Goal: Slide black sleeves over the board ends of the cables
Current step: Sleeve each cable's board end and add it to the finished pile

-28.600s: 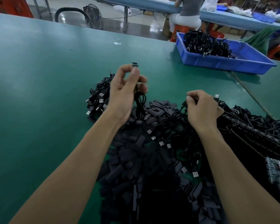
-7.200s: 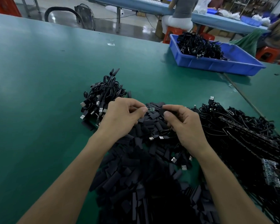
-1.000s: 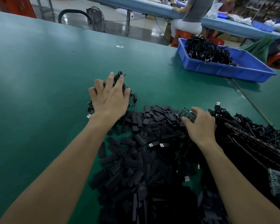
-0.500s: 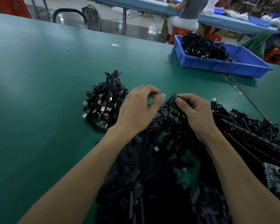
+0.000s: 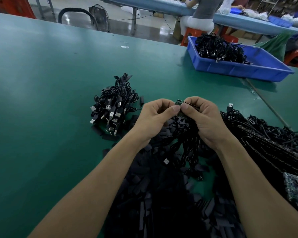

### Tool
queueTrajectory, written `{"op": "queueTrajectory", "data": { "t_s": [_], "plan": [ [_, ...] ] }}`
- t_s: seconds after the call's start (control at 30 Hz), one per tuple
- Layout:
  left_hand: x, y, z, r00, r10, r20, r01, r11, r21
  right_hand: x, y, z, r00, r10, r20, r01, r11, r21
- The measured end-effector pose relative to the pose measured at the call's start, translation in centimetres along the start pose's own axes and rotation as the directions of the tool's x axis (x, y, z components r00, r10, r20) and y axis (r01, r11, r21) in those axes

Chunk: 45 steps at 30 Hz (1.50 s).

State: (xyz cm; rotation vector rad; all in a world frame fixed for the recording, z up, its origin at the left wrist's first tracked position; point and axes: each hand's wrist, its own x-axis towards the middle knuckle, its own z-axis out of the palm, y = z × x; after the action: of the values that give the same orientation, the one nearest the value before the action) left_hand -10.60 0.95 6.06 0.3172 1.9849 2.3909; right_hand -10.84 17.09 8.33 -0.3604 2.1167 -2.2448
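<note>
My left hand [image 5: 155, 117] and my right hand [image 5: 205, 121] meet thumb to thumb above the green table. Between them they pinch a strip of small green circuit boards [image 5: 178, 103], whose black cables hang down under my right hand. Loose black sleeves [image 5: 155, 194] lie heaped below my forearms. A bundle of black cables with USB plugs [image 5: 113, 107] lies left of my left hand. More cables with board strips [image 5: 268, 145] are piled at the right.
A blue tray [image 5: 258, 69] holding black cables stands at the back right. Bare green table [image 5: 41, 93] stretches to the left and back. A person sits on a stool [image 5: 191, 34] at another table beyond.
My left hand left the cable bundle and came across to the right hand. Both hands have risen slightly and now pinch the board strip together.
</note>
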Motion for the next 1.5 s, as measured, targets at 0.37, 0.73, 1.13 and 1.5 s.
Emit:
{"op": "queueTrajectory", "data": {
  "t_s": [0.37, 0.73, 1.13, 1.5],
  "plan": [
    [0.3, 0.6, -0.2, 0.992, -0.06, 0.11, 0.096, 0.93, -0.354, 0.0, -1.0, -0.1, 0.998, 0.063, 0.011, -0.064, 0.978, 0.197],
    [-0.9, 4.2, -3.3, 0.96, 0.251, -0.125, -0.276, 0.919, -0.281, -0.1, 1.0, -3.9, 0.873, -0.099, -0.478, -0.368, 0.511, -0.777],
    [-1.2, 2.4, -4.4, 0.989, 0.109, -0.099, -0.055, 0.898, 0.437, -0.9, 3.3, 0.9, 0.978, 0.089, -0.19, -0.198, 0.097, -0.975],
    [-1.6, 1.9, -4.4, 0.999, 0.021, -0.032, -0.004, 0.888, 0.461, -0.9, 4.3, 0.1, 0.988, 0.066, -0.141, -0.155, 0.488, -0.859]
  ]
}}
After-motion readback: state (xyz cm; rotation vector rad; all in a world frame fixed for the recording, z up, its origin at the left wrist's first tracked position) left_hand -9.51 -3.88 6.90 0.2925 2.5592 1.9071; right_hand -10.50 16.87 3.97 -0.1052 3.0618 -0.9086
